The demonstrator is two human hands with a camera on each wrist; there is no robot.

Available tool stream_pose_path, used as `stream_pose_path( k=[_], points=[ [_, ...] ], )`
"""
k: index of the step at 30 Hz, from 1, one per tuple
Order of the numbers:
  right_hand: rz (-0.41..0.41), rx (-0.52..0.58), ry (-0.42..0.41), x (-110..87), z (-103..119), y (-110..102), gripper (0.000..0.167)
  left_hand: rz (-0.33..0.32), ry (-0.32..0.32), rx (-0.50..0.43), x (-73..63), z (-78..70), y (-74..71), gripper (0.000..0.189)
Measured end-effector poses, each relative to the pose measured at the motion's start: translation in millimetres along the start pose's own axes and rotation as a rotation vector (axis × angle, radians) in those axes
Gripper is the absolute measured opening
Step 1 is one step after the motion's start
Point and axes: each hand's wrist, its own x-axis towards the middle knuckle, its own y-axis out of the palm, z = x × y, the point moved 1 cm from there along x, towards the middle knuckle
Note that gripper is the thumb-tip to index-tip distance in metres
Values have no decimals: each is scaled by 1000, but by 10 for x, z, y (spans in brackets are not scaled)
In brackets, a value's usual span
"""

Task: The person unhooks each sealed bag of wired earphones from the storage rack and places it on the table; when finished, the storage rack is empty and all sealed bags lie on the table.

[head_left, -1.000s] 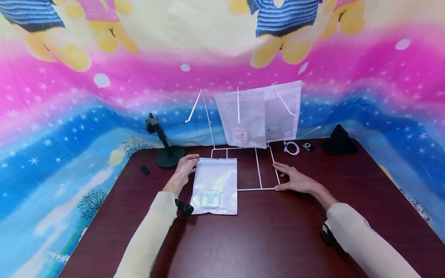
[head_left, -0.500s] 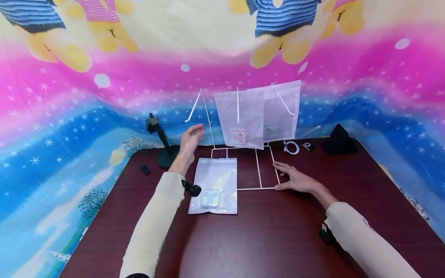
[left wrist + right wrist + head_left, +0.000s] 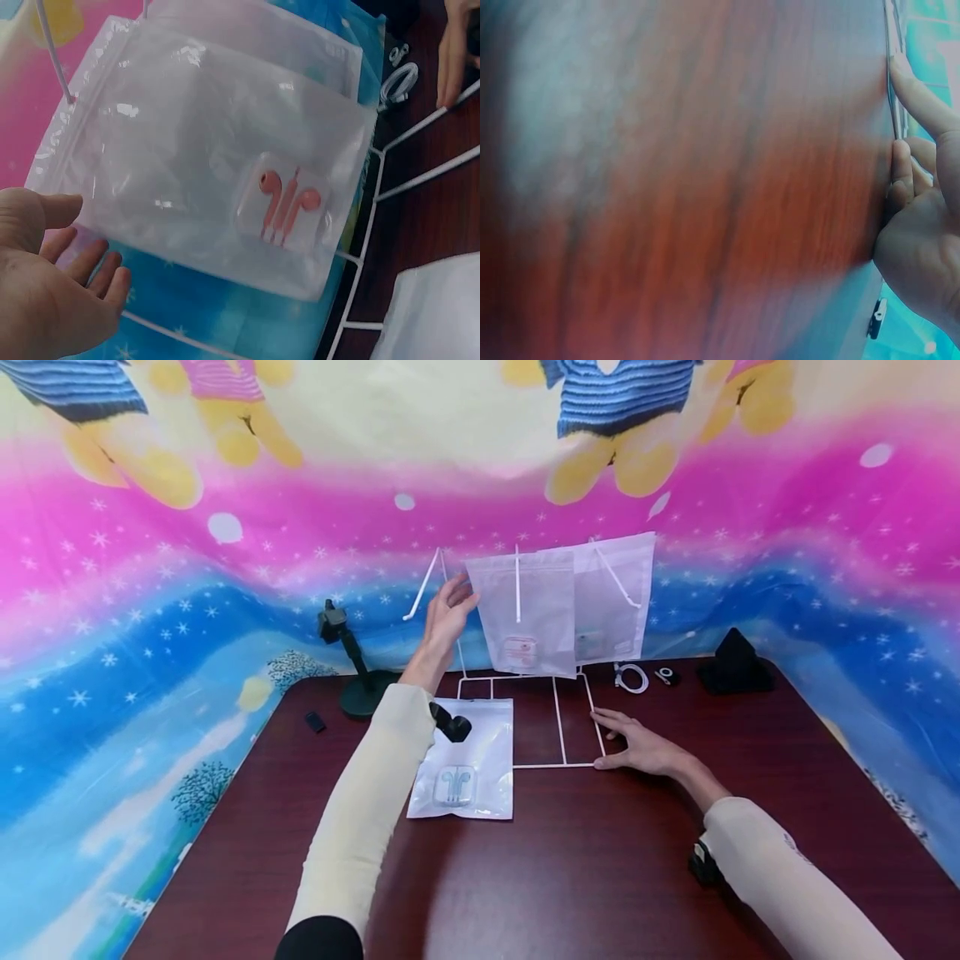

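My left hand (image 3: 447, 618) is raised at the left edge of a white zip bag (image 3: 547, 602) hanging on the middle hook of a white wire rack (image 3: 560, 727). In the left wrist view its thumb overlaps the bag's corner, with the fingers apart from the thumb. Pink earphones (image 3: 289, 206) in a clear case show inside that bag. My right hand (image 3: 637, 747) rests on the right side of the rack's base, thumb and fingers spread along the wire. Another zip bag (image 3: 618, 577) hangs on the right hook, partly behind the middle one.
A third zip bag (image 3: 491, 739) with light blue earphones (image 3: 454, 787) lies over the base's left part. The left hook (image 3: 422, 585) is bare. A black stand (image 3: 363, 693) is at left. A white cable (image 3: 632, 679) and a black pyramid-shaped object (image 3: 733, 664) lie at back right.
My left hand has left the side of the lying bag and moved up and right to the hanging middle bag. My right hand has stayed on the rack's base.
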Motion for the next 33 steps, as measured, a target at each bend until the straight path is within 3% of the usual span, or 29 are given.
stream_pose_path(
  k=[10, 14, 21, 28, 33],
  points=[
    [25, 5, 3, 14, 7, -2, 93, -85, 28, -76, -103, -172, 68, 25],
    [20, 17, 8, 0, 5, -8, 93, -72, 27, -77, -247, -235, 31, 25],
    [14, 15, 23, -10, 12, -12, 94, 15, 1, -79, -576, -238, -82, 27],
    [6, 34, 12, -16, 20, -11, 94, 45, -18, -113, -913, -303, -158, 29],
    [5, 27, 19, -32, -15, -4, 93, 60, -38, -140, -1080, -390, -174, 27]
  ],
)
